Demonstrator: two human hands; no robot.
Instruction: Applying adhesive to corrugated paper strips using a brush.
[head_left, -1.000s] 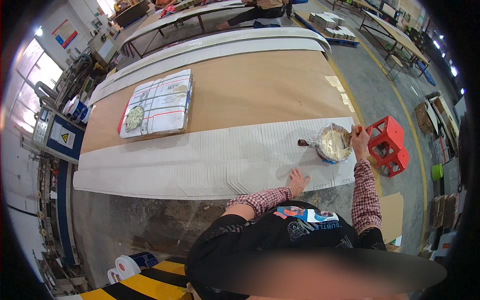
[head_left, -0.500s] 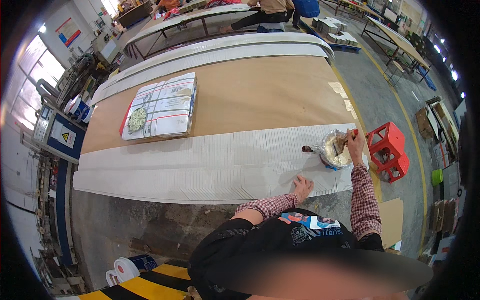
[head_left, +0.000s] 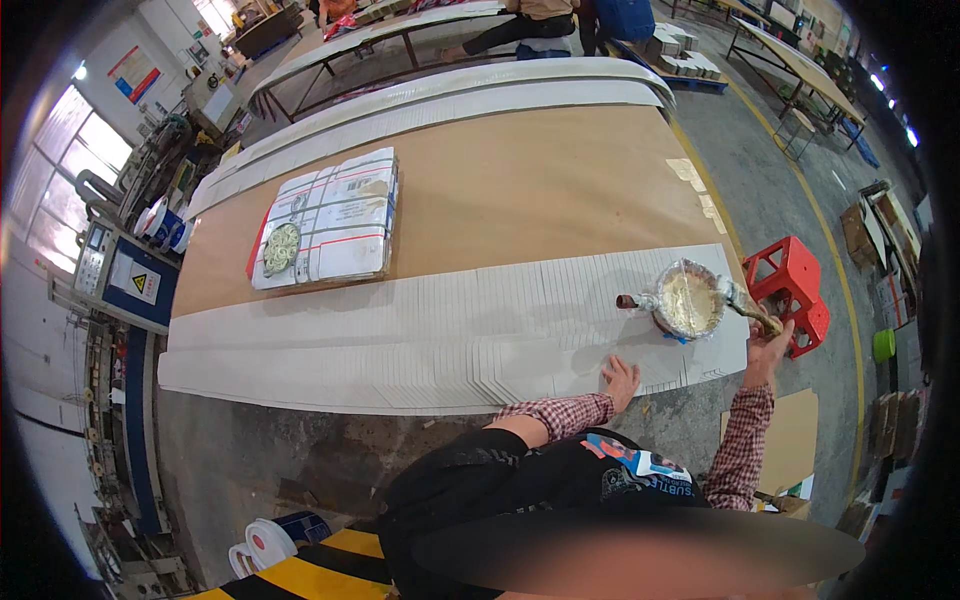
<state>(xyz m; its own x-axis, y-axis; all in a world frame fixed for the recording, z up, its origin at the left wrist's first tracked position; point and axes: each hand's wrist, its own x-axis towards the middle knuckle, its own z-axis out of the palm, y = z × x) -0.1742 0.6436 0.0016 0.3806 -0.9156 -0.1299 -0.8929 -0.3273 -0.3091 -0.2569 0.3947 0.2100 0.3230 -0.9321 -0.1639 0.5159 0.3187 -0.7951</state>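
Observation:
Pale glue fills a plastic-wrapped pot (head_left: 690,303) standing on the right part of the fanned white sheets (head_left: 430,340). A brown stub handle juts from its left side. My right hand (head_left: 768,350) is closed round a glue-caked brush (head_left: 748,305) just off the table's right edge. The brush slants up-left toward the pot's rim; whether it touches the rim I cannot tell. My left hand (head_left: 621,383) rests on the sheets near the front edge, below and left of the pot, fingers apart and holding nothing.
A strapped white bundle (head_left: 335,225) with a roll of pale green cord (head_left: 281,248) on it lies on the brown board (head_left: 520,180). Red stools (head_left: 790,275) stand just beyond the table's right edge. More layered sheets (head_left: 430,115) line the far side, and people sit behind.
My right hand has drawn the brush out of the pot, down and right past the table edge. The left hand stays flat on the sheets. The whole view has shifted slightly.

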